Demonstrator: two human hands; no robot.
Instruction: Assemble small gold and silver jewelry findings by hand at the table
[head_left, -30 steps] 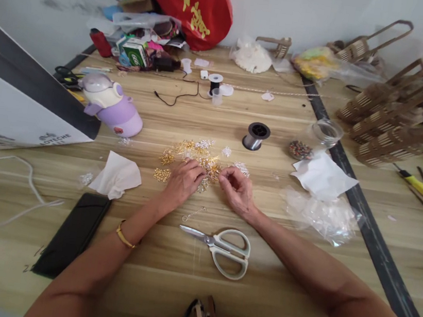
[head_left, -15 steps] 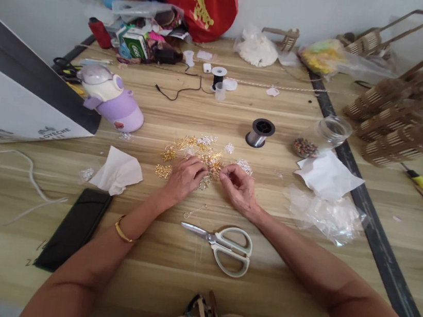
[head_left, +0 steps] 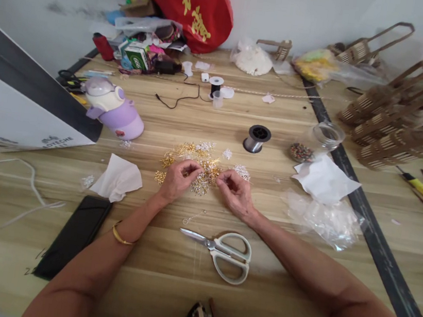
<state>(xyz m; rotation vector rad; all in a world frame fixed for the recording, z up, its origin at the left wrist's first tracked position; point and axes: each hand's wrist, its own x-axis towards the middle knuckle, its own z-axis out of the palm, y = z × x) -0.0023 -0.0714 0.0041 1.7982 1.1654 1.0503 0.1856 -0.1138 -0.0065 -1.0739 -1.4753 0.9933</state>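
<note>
Small gold and silver jewelry findings (head_left: pixel 207 167) lie in piles on the wooden table. My left hand (head_left: pixel 179 179) is over the left side of these piles, thumb and fingertips pinched together. Across a small gap, my right hand (head_left: pixel 235 193) is pinched too, at the right side of the piles. Whatever either pinch holds is too small to make out. Just below the hands lies a short fine chain (head_left: pixel 194 217) with a ring at one end. Nearer to me rest white-handled scissors (head_left: pixel 218 253), blades pointing left.
A wire spool (head_left: pixel 256 139) stands beyond the hands. At right are a jar of beads (head_left: pixel 317 141), white paper (head_left: pixel 325 179) and clear plastic bags (head_left: pixel 324 217). At left are a purple bottle (head_left: pixel 118 110), a tissue (head_left: pixel 118 180) and a black phone-like case (head_left: pixel 74 238).
My left hand has turned and lifted slightly, its thumb and fingertips now showing in a pinch. The right hand stays almost in place. The whole view has shifted slightly.
</note>
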